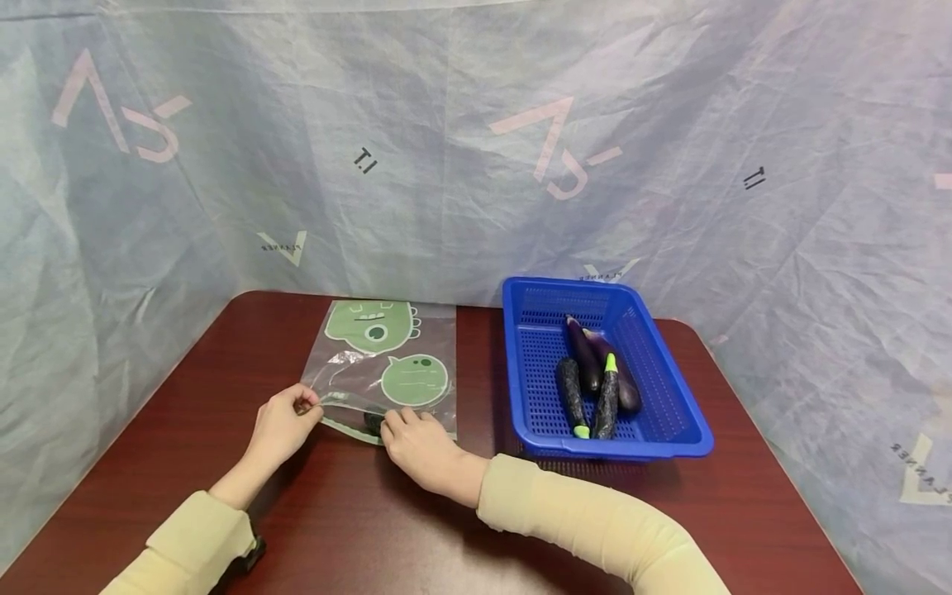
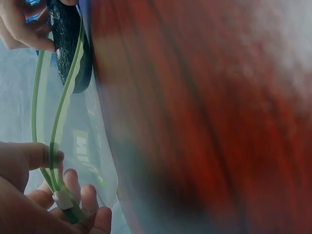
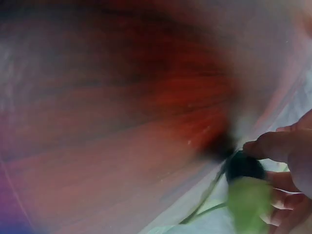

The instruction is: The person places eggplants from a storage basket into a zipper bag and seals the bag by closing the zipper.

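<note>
Left hand (image 1: 283,427): forearm angled in from lower left, pale yellow sleeve (image 1: 197,529); thumb and fingers together, pinching the left end of the green zip strip (image 1: 348,429), white slider (image 2: 62,200) at the fingers; backward PLANNER lettering (image 1: 281,247) on the grey curtain (image 1: 416,83) beyond; clear bag (image 1: 372,372) flat on the red-brown table (image 1: 357,529), green cartoon prints, small pale print near its mouth unreadable; black T.I (image 1: 365,160) on the curtain above; dark wrinkled vegetable (image 1: 373,423) in the bag's mouth, between its two edges; right hand (image 1: 420,450): forearm slanting in from lower right, wrist low, fingers clamped on that vegetable; farthest right, blue basket (image 1: 595,449), holding two purple eggplants (image 1: 585,364) and two dark wrinkled vegetables with light-green ends (image 1: 571,397); another T.I (image 1: 754,178) on the curtain past it
</note>
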Demonstrator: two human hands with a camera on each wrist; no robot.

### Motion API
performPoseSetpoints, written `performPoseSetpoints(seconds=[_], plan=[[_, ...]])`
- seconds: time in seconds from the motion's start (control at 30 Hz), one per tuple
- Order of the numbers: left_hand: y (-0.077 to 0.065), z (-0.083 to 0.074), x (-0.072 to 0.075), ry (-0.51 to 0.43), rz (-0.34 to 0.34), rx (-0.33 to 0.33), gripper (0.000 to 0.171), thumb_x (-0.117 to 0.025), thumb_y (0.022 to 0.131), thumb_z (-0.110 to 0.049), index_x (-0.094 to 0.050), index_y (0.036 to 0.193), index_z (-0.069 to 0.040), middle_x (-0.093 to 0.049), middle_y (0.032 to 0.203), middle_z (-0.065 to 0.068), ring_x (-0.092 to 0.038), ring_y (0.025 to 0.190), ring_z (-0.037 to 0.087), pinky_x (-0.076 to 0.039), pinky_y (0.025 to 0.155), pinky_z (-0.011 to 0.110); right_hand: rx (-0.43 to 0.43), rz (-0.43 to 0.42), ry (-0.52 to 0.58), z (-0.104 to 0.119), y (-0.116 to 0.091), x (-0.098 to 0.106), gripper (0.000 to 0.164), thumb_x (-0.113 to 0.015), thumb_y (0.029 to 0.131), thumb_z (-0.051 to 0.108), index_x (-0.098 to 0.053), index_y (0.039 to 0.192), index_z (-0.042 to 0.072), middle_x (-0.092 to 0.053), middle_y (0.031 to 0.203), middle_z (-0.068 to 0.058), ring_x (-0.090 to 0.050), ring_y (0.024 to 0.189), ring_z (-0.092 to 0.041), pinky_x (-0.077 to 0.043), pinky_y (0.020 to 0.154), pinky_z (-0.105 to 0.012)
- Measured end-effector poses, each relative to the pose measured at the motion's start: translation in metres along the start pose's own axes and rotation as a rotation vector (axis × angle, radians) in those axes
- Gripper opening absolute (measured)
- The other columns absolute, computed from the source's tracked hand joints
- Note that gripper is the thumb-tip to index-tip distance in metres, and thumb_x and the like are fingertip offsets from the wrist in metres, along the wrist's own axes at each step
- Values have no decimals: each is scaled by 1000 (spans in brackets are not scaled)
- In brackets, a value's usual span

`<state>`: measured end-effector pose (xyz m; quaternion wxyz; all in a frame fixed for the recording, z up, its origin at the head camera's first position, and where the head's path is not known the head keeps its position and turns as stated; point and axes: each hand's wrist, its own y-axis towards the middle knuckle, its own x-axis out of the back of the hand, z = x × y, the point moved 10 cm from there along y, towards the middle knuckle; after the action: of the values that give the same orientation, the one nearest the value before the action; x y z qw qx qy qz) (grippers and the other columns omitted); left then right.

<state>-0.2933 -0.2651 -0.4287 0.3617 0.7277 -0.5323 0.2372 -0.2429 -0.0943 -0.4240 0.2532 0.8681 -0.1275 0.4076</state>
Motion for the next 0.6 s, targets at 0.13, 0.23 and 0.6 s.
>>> performPoseSetpoints(seconds=[0.13,0.23,0.6], plan=[[0,1,0,5,-17,-8,5,-66,75,-9,-62,79,-10,-62,74,3,-53,69,17,-40,65,34,-1,10,-7,-1,-4,-2,29,-44,92,20,-64,114,17,-56,101,4,-54,87,-12,-40,60,-23],[0,2,0,6,-24,-11,5,-66,75,-8,-62,78,-10,-62,74,3,-53,69,17,-40,65,34,-9,-5,10,-5,-10,2,25,-45,92,20,-63,109,18,-56,99,5,-54,86,-12,-38,60,-24],[1,3,-1,6,-10,-7,5,-65,75,-8,-63,79,-10,-62,75,3,-53,70,18,-39,66,34,15,-16,101,-19,-41,15,12,-51,88,21,-54,100,17,-54,92,3,-53,80,-14,-40,57,-24]])
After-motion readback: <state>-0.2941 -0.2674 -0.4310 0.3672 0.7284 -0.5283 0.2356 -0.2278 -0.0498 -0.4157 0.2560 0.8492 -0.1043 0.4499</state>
